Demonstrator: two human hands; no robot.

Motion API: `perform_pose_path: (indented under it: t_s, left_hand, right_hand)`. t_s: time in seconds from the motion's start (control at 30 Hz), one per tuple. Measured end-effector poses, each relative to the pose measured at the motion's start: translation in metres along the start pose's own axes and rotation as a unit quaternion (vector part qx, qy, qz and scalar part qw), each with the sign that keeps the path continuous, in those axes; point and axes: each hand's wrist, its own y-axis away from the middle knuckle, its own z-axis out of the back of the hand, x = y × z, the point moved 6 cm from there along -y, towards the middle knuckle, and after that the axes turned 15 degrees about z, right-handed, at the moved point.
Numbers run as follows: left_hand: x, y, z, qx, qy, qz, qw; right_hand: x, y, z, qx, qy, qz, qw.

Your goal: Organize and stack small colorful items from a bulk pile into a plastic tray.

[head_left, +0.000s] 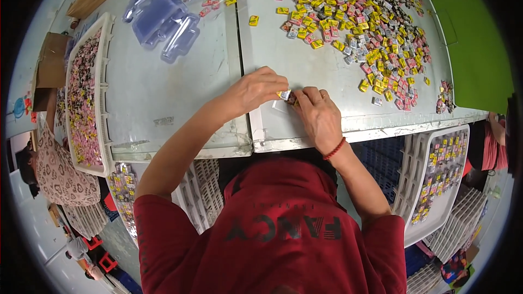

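Near the table's front edge, my left hand [260, 89] is closed, its fingertips pinching a small yellow-and-white box [284, 95]. Close by on the right, my right hand [321, 115] has its fingers curled together at a small dark reddish box [292, 99]. A clear plastic piece [279, 106] with straight edges lies under the fingers, mostly covered by my right hand. How the boxes sit in it is hidden. A large spread of small yellow, pink and grey boxes [338, 27] covers the far right of the table.
Empty clear plastic blister trays [160, 22] lie in a heap at the far left. A white crate [103, 103] of small pieces stands at the left edge. Another white crate [436, 215] with filled packs is at the lower right. A table seam [243, 49] runs beside my left hand.
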Motion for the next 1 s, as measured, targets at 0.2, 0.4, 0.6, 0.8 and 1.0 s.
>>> perform_pose_path:
  t_s: [0.2,0.4,0.6,0.8,1.0]
  left_hand:
    - [0.016,0.006,-0.001,-0.026,0.061,0.104,0.992]
    - [0.023,0.007,0.0,-0.069,0.097,0.114,0.986]
    - [0.023,0.007,-0.004,-0.057,0.106,0.125,0.985]
    - [0.006,0.027,-0.006,-0.112,0.067,0.139,0.982]
    - [-0.003,0.037,-0.01,-0.118,-0.02,0.158,0.98]
  right_hand:
    - [0.0,0.001,-0.002,-0.095,-0.011,-0.02,0.995]
    - [-0.009,0.0,-0.001,-0.106,-0.055,-0.074,0.99]
    - [-0.014,0.012,0.0,-0.141,-0.004,-0.041,0.989]
    - [0.001,0.03,-0.004,-0.056,0.076,0.008,0.996]
    - [-0.006,0.033,0.003,-0.061,-0.017,-0.032,0.997]
